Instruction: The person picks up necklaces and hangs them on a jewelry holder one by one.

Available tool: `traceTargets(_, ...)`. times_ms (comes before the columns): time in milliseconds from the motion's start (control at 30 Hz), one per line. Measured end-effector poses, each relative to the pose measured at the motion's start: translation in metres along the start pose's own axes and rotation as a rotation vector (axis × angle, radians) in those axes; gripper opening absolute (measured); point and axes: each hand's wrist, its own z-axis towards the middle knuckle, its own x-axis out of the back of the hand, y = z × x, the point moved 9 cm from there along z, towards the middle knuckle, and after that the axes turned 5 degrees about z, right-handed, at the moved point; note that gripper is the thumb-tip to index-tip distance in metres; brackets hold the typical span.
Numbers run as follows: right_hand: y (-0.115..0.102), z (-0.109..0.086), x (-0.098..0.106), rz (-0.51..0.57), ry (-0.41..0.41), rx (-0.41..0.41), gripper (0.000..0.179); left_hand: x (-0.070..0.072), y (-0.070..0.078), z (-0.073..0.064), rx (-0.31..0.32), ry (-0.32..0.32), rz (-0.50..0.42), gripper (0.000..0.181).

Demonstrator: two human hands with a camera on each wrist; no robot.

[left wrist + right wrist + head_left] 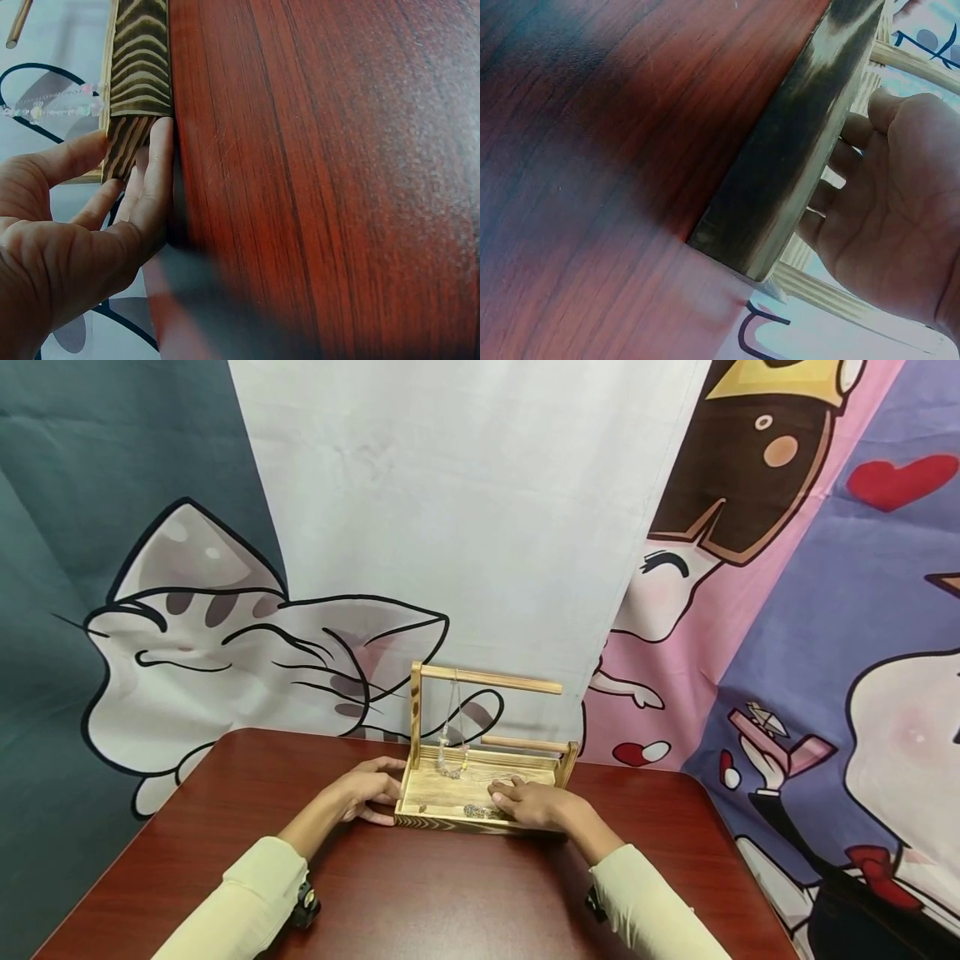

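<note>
A wooden jewelry stand (442, 797) with a shallow tray base sits on the table. My left hand (369, 789) grips its left end; in the left wrist view, fingers (160, 150) reach along the tray's lower edge and others touch its rim and end. My right hand (531, 802) reaches over the front wall into the tray's right half, fingers pointing down. In the right wrist view its fingertips are hidden behind the tray wall (780, 165). A thin, faint strand shows by those fingers. Beside them lies a beaded piece of jewelry (480, 812). A beaded necklace (453, 768) hangs from the upper bar.
The stand's upper bar (495, 680) rises from a left post, and a lower bar (525, 744) runs behind the tray. A tiny item (422, 808) lies in the tray's front left corner. The red-brown table (450, 893) meets a printed cloth backdrop (480, 527) behind.
</note>
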Motion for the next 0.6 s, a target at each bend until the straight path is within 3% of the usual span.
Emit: traceTargets(600, -0.012, 0.003, 0.001, -0.047, 0.095, 0.053, 0.058, 0.000, 0.001, 0.000, 0.000, 0.003, 0.001, 0.075)
